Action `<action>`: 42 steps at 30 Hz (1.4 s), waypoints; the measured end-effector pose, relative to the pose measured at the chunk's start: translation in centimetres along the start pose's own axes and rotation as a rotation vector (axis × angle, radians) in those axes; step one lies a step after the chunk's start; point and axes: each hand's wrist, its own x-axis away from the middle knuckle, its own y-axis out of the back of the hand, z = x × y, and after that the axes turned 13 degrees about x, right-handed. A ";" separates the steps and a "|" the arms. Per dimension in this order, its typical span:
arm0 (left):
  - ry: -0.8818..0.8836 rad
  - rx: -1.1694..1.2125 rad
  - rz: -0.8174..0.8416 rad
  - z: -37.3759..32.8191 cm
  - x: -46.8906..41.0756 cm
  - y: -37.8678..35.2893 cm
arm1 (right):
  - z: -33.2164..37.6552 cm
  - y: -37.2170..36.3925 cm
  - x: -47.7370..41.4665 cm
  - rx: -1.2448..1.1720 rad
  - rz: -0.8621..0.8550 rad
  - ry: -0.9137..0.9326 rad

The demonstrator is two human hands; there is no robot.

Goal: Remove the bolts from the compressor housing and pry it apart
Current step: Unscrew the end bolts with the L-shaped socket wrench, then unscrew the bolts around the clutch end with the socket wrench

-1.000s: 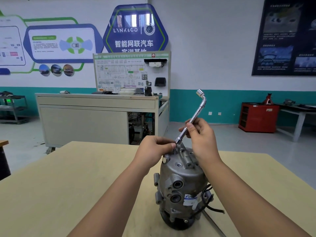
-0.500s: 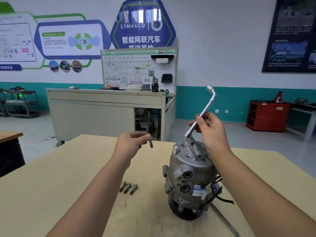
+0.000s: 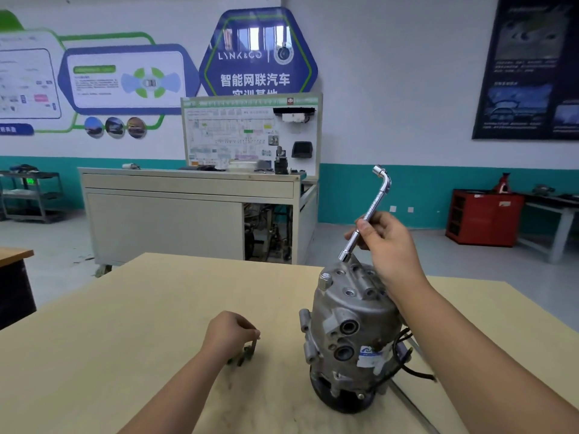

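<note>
Compressor (image 3: 351,333) standing upright on the wooden table (image 3: 125,339), right of centre. Right hand (image 3: 388,245) grips the shaft of an L-shaped wrench (image 3: 372,208), whose lower socket meets the compressor's top. Left hand (image 3: 228,333), fingers curled, pinches a bolt (image 3: 253,346) at the tabletop beside other loose bolts (image 3: 239,360), left of the compressor.

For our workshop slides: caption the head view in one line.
Left hand pinches a bolt near the table; right hand holds an L-shaped socket wrench over the upright compressor.
</note>
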 end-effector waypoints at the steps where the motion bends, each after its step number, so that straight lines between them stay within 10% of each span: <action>1: 0.024 -0.035 -0.005 0.1 -0.2 -0.3 | -0.1 0.0 0.0 -0.001 0.001 0.000; 23: -0.015 -0.517 -0.172 0.6 -1.3 -2.8 | 0.0 0.1 0.0 0.025 0.024 -0.024; 26: -0.263 -0.141 -0.270 -1.6 0.9 -3.6 | 0.3 0.1 0.1 0.032 0.014 -0.026; 30: -0.463 0.486 0.048 -4.1 5.5 -5.1 | 0.9 0.1 0.3 0.004 -0.004 -0.029; 42: -0.572 0.574 0.163 -2.2 8.0 -8.5 | -4.9 7.8 6.6 0.068 -0.139 -0.284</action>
